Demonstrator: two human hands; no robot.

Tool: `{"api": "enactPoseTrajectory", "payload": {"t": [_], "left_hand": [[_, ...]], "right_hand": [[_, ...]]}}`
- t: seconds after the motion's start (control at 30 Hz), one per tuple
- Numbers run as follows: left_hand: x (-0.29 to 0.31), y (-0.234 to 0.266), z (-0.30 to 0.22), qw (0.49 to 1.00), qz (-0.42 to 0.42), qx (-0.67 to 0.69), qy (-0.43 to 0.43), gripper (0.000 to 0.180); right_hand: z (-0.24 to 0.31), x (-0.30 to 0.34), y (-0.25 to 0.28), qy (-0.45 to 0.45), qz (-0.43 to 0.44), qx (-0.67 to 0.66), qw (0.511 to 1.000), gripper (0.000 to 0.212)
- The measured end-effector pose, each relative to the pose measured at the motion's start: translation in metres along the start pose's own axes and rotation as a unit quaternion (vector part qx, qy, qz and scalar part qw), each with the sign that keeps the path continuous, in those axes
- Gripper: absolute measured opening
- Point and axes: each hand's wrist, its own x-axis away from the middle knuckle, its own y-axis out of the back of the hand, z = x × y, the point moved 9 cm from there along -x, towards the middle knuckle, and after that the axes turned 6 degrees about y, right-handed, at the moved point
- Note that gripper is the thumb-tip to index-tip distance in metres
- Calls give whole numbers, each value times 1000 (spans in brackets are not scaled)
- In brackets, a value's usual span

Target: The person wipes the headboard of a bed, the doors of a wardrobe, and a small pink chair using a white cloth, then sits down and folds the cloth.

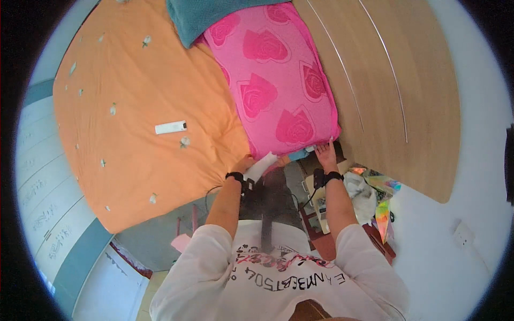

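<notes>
A pink blanket (278, 75) with darker heart and rose patterns lies over the right side of an orange bedsheet (139, 91). At its near left corner is my left hand (246, 162), touching the bedding edge; its fingertips are partly hidden. A white strip (261, 166), perhaps paper or cloth, sticks out beside that hand. By the near right corner my right hand (325, 154) reaches under the pink hem with its fingers stretched out and apart. A bit of light blue cloth (300, 154) shows beneath the hem, between the hands.
A white remote (171, 127) rests on the orange sheet. A teal cloth (219, 18) covers the blanket's far end. To the right stands a wooden cabinet (423, 91) with long metal handles. Shiny bags (377, 187) and a white plastic bag (360, 198) are near my right forearm.
</notes>
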Motion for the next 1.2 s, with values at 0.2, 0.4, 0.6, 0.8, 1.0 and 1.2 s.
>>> {"api": "enactPoseTrajectory", "payload": {"t": [0.2,0.4,0.6,0.8,1.0,1.2], "left_hand": [[65,-14,-58,988,39,145,-26,40],[127,-21,-113,985,44,14,-167,28],[246,6,-185,947,-82,-55,-305,30],[259,-10,-233,899,-155,-43,-407,26],[231,-6,-228,940,30,220,-257,34],[160,-2,-228,814,217,450,-295,36]], "right_hand": [[8,8,11,113,30,-10,993,20],[19,32,0,103,-6,81,991,35],[-16,92,-71,-88,111,120,983,83],[-61,109,-102,-183,272,161,931,55],[-25,142,-151,-30,228,150,961,37],[7,163,-180,-6,252,182,950,36]]}}
